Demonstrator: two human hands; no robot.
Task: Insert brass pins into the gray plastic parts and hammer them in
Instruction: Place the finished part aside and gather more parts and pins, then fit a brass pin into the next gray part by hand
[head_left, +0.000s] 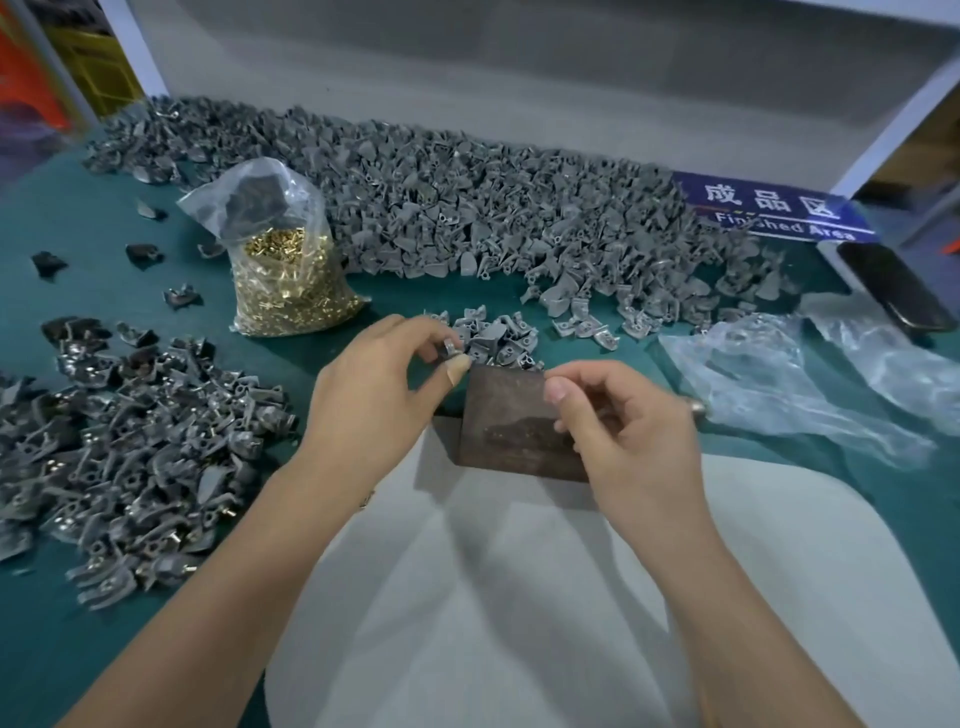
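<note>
My left hand (379, 384) pinches a small gray plastic part (451, 347) between thumb and fingertips, just above the far left corner of a dark rusty metal block (511, 421). My right hand (623, 431) hovers over the block's right side with its fingers curled and thumb meeting the forefinger; anything it pinches is too small to make out. A little heap of gray parts (498, 332) lies just behind the block. A clear bag of brass pins (283, 275) stands to the left.
A long bank of gray parts (493, 208) crosses the back of the green table (104, 291). Parts with pins fitted are heaped at the left (130, 467). Crumpled clear plastic (779, 384), a black phone (893, 286) and a blue "Finished Area" sign (769, 208) lie right.
</note>
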